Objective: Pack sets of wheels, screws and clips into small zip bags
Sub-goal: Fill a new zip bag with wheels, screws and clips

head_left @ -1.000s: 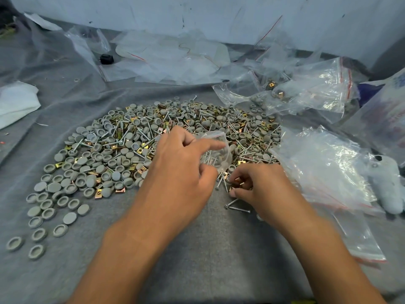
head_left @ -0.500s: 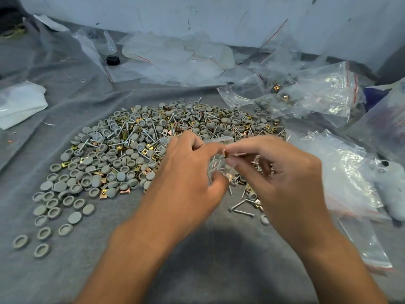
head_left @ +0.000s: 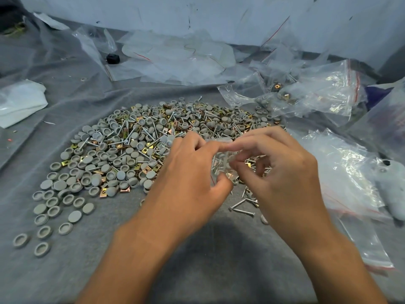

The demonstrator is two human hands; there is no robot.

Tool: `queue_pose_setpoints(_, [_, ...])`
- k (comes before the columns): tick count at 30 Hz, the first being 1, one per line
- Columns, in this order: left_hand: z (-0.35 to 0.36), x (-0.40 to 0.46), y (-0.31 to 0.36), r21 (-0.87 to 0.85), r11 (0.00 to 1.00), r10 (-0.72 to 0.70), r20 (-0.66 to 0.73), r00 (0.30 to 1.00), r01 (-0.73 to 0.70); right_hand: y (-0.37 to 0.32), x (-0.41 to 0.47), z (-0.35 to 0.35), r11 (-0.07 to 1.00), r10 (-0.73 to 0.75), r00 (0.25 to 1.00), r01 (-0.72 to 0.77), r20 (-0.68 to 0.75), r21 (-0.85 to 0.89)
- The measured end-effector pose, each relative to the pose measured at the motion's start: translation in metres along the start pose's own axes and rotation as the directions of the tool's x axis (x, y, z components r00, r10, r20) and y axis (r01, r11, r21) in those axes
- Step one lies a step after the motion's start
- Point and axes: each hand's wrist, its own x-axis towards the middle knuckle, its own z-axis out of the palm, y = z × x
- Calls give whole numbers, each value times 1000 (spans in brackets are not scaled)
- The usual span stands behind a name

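The right hand [head_left: 282, 170] has risen from the screws [head_left: 242, 208] to the bag [head_left: 221, 165] (left hand [head_left: 188, 172] fingers pinching it), feeding parts in.

- Two forearms come in from the bottom edge, both bare up to where the picture cuts them off.
- No sleeve shows on either arm.
- The left hand [head_left: 192, 172] has bare fingers and a bare wrist.
- The right hand [head_left: 282, 170] is bare too, nails short.

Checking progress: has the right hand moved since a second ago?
Yes. The right hand lifted off the loose screws on the cloth, up to the small bag.
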Motion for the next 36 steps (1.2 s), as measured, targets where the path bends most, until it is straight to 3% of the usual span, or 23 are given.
queue_pose_setpoints(2, [0,0,-2,-13,1000,1,-1,1000,-1,7,1,-8,998,54,998,-53,-35,32])
queue_pose_setpoints(4, [-1,0,-4,-19,1000,-8,2,1000,8,21,3,-16,989,143,989,-145,-45,-41])
queue_pose_setpoints(6, [-2,1,-5,-21,1000,-17,6,1000,17,38,3,-22,939,314,946,-298,76,-173])
queue_pose_setpoints(8, [-3,2,-5,-22,1000,-21,9,1000,21,49,2,-21,852,489,829,-388,271,-350])
queue_pose_setpoints(10, [-3,2,-4,-21,1000,-21,8,1000,21,54,-1,-20,809,546,752,-358,368,-466])
queue_pose_setpoints(13, [-2,3,-5,-25,999,-25,9,1000,25,54,-3,-20,850,489,731,-277,477,-447])
queue_pose_setpoints(15, [-2,4,-5,-33,999,-26,6,1000,26,52,-6,-19,893,417,663,-173,622,-415])
queue_pose_setpoints(17, [-1,4,-4,-35,999,-28,6,1000,28,50,-9,-15,908,383,625,-118,680,-402])
queue_pose_setpoints(27, [-4,3,-6,-39,998,-43,2,999,43,38,-13,-2,869,289,698,96,656,-485])
queue_pose_setpoints(31, [-4,2,-6,-10,1000,-29,-4,1000,29,39,-18,1,812,275,682,213,678,-543])
queue_pose_setpoints(33, [-4,1,-6,-7,1000,-26,-4,1000,26,38,-16,-1,877,272,745,69,609,-476])
queue_pose_setpoints(35, [-4,1,-6,-10,1000,-24,-6,1000,24,36,-10,-6,945,283,874,-186,394,-268])
queue_pose_setpoints(36, [-3,1,-7,-6,1000,-21,-8,1000,21,34,-8,-8,969,237,936,-209,261,-131])
